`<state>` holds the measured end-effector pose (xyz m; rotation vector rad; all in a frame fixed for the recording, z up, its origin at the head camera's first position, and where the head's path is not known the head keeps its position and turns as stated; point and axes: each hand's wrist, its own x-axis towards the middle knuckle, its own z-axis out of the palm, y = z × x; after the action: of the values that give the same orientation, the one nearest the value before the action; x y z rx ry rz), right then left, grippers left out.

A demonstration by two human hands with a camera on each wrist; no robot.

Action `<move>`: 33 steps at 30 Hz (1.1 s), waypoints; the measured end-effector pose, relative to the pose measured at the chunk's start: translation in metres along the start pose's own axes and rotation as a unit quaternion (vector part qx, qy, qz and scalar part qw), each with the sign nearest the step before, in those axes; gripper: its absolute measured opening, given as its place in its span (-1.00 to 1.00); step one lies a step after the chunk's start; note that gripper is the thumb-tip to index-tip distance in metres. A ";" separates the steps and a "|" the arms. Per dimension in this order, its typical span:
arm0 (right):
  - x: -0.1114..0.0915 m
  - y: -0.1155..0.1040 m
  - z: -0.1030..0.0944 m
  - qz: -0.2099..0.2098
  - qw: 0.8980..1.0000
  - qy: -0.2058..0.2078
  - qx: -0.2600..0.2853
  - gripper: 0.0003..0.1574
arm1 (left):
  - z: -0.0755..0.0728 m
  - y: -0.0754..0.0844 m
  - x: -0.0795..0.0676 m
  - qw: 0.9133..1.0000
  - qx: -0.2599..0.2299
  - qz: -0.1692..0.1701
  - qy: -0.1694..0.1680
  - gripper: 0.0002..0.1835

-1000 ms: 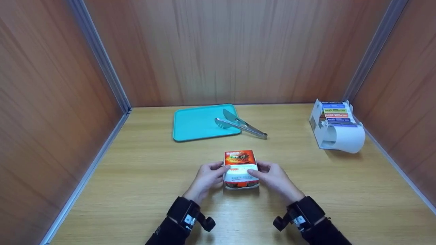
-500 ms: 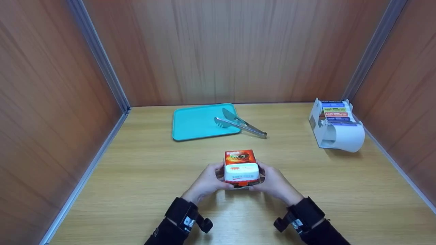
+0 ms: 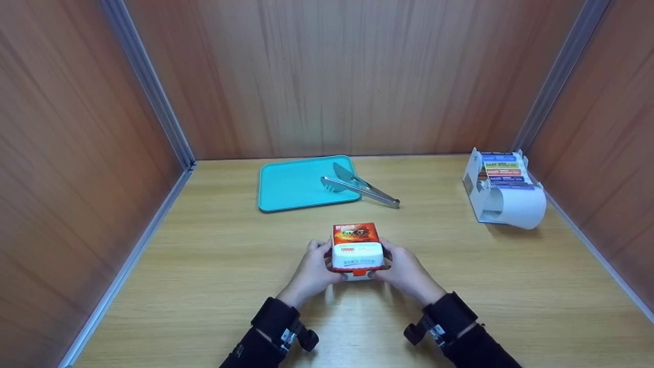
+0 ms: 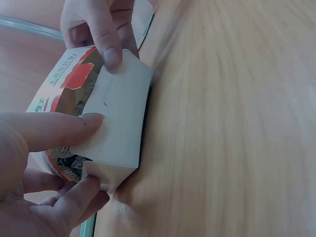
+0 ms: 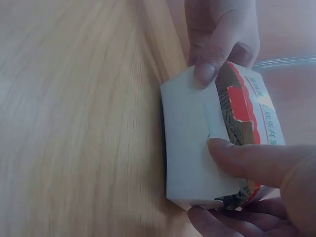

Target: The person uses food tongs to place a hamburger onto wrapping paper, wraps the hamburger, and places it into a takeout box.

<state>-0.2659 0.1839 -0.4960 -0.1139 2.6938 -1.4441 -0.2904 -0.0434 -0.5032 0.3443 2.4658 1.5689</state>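
Observation:
A cardboard burger box [image 3: 357, 254] with a red burger picture on its lid sits on the table between both hands. My left hand [image 3: 312, 269] grips its left side, the thumb on the white front wall and the fingers curled round the side. On the opposite side my right hand [image 3: 406, 271] grips it the same way. In the left wrist view, the lid's red tab [image 4: 79, 75] hangs just above the front wall [image 4: 118, 116]. Black-and-white printed paper [image 5: 236, 129] shows through the gap between lid and wall in the right wrist view. Most of the contents are hidden.
Behind the box lies a turquoise tray [image 3: 288, 184], with metal tongs [image 3: 367, 191] lying across its right edge. A white holder [image 3: 480, 197] with colourful labelled packaging and a curled white sheet [image 3: 523, 207] stands at the right wall. Wooden panels enclose the table.
Both thumbs have moved from the top of the lid down to the box's front wall. The box's lid has risen slightly, and the box has shifted a little left.

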 end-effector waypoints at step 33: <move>-0.002 0.005 0.008 0.004 1.000 0.014 0.017 0.17 | -0.008 -0.010 -0.007 0.997 0.063 0.039 0.014 -0.07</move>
<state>-0.2633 0.1803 -0.5044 -0.0810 2.6874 -1.4990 -0.2873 -0.0564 -0.5085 0.4465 2.6084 1.4605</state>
